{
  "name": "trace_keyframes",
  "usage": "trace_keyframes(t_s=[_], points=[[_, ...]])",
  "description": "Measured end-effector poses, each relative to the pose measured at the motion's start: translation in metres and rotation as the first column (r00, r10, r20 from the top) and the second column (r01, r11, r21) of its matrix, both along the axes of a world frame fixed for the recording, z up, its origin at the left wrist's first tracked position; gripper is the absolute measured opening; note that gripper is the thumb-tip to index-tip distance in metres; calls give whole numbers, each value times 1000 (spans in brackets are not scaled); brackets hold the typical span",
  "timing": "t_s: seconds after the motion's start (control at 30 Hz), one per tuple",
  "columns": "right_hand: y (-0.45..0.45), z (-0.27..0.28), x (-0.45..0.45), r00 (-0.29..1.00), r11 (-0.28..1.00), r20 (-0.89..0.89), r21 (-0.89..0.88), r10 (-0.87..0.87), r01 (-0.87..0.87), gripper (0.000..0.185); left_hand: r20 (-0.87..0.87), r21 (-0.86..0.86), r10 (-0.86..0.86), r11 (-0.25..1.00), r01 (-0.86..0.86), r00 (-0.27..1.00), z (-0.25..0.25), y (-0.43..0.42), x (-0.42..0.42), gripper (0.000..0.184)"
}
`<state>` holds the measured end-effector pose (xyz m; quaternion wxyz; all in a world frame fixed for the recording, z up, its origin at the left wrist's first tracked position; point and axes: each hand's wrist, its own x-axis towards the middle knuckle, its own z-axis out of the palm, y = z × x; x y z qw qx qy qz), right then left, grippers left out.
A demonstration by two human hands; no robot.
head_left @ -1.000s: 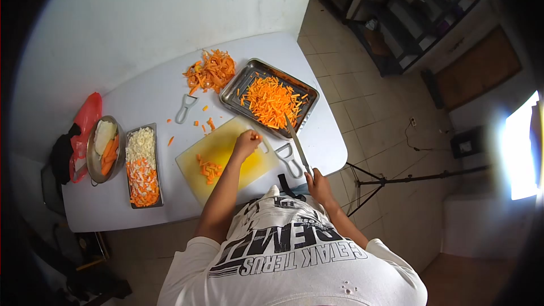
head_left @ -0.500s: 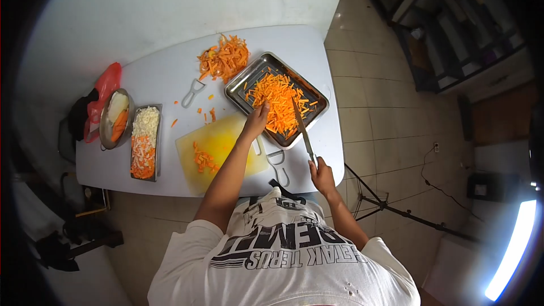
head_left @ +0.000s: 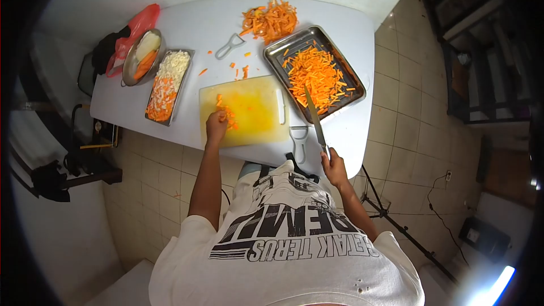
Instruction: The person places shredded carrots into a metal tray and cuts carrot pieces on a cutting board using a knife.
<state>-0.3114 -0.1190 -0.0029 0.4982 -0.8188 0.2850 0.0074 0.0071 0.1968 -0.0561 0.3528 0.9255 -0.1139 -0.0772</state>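
My left hand (head_left: 216,127) is at the left part of the yellow-stained cutting board (head_left: 258,122), its fingers curled in at a small heap of carrot pieces (head_left: 232,119). Exactly how many pieces it grips is hidden. In my right hand (head_left: 334,166) is the handle of a knife (head_left: 317,126). The knife's blade reaches over the near rim of a metal tray (head_left: 354,99), its tip at the pile of carrot sticks (head_left: 315,76) inside.
Carrot peelings (head_left: 271,20) lie behind the tray, near one peeler (head_left: 229,46). Another peeler (head_left: 299,143) rests by the board's right corner. To the left stand a pan of chopped white and orange vegetables (head_left: 168,86), a bowl (head_left: 132,68) and a red plastic bag (head_left: 141,22).
My left hand has moved from the carrot sticks in the tray leftward to the pieces on the board. My right hand still holds the knife over the tray. The camera view has shifted.
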Motion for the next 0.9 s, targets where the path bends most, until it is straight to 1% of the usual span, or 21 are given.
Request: trace_keyframes(t_s=[0.1,0.23,0.3,0.33,0.4,0.43,0.47,0.57,0.67,0.77,0.8,0.87,0.9], points=[[15,-2,11,998,998,-3,-10,64,-64,26,36,206,-187,963,175,982,42,-19,-11,25],[34,11,25,996,996,-1,-29,88,-88,28,77,337,-309,903,267,948,38,-19,2,24],[46,16,31,997,996,13,-48,74,-73,28,104,440,-412,835,330,905,35,-22,7,23],[54,14,33,999,999,28,-36,36,-35,28,118,490,-464,796,355,878,35,-24,11,22],[70,8,34,997,999,57,-12,-42,43,29,184,364,-463,852,377,867,30,-29,11,20],[78,5,35,996,996,52,-44,-72,74,29,211,298,-462,870,393,862,33,-35,9,20],[86,1,35,994,992,42,-73,-103,106,29,156,219,-470,874,434,869,36,-44,4,20],[116,3,35,981,976,-5,-103,-192,191,30,87,220,-515,845,487,853,37,-73,-10,21],[140,2,33,968,960,-28,-133,-251,245,30,35,282,-541,812,511,840,36,-88,-21,25],[159,9,32,957,950,-1,-127,-289,286,30,-84,221,-544,806,548,835,39,-88,-23,28],[163,16,33,950,949,-52,-84,-307,303,30,-119,203,-536,811,548,836,40,-86,-21,29],[169,11,30,964,955,-26,-140,-266,260,31,-187,168,-514,823,543,837,42,-83,-19,30],[170,9,27,970,957,-14,-171,-242,236,31,-180,127,-528,824,552,830,35,-80,-17,31]])
